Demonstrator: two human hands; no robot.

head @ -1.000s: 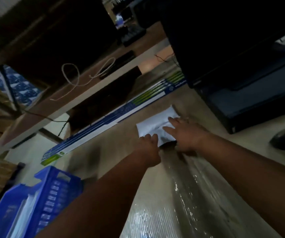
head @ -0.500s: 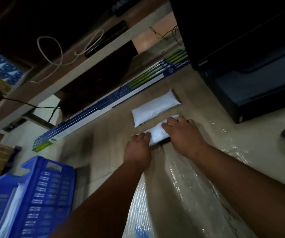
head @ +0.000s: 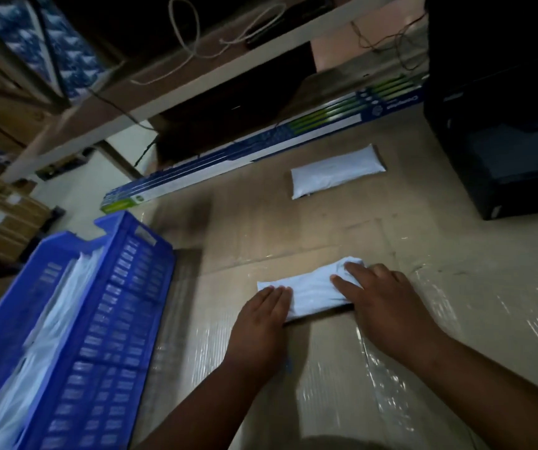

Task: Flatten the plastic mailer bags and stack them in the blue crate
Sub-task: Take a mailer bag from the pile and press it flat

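- Pressing down on a white mailer bag (head: 313, 292), both hands lie flat on it with straight fingers; the bag rests on the counter (head: 293, 228) near its front edge, lengthwise from left to right.
- The left hand (head: 259, 323) covers the bag's left end, fingers held close together and pointing away from the person.
- The right hand (head: 381, 303) covers the bag's right end, fingers a little spread, their tips on the rumpled middle part of the bag.
- The bag looks creased and slightly puffed between the two hands.
- A second mailer bag (head: 337, 172) lies on its own farther back on the counter, well apart from the hands, puffy and tilted, with nothing touching it.
- The blue crate (head: 111, 306) stands at the counter's left edge, to the left of the left hand; its slotted wall faces the hands.
- Inside the crate lie pale plastic bags (head: 50, 323), seen over its rim; how many I cannot tell.
- A long, narrow blue-and-green box (head: 261, 151) lies along the back of the counter, behind the second bag.
- A dark machine (head: 501, 151) stands at the back right corner, just beside the second bag.
- Shiny clear film (head: 390, 384) covers the counter's front part under the forearms.
- A shelf (head: 196, 76) with a looped pale cord (head: 189, 34) runs behind the counter.
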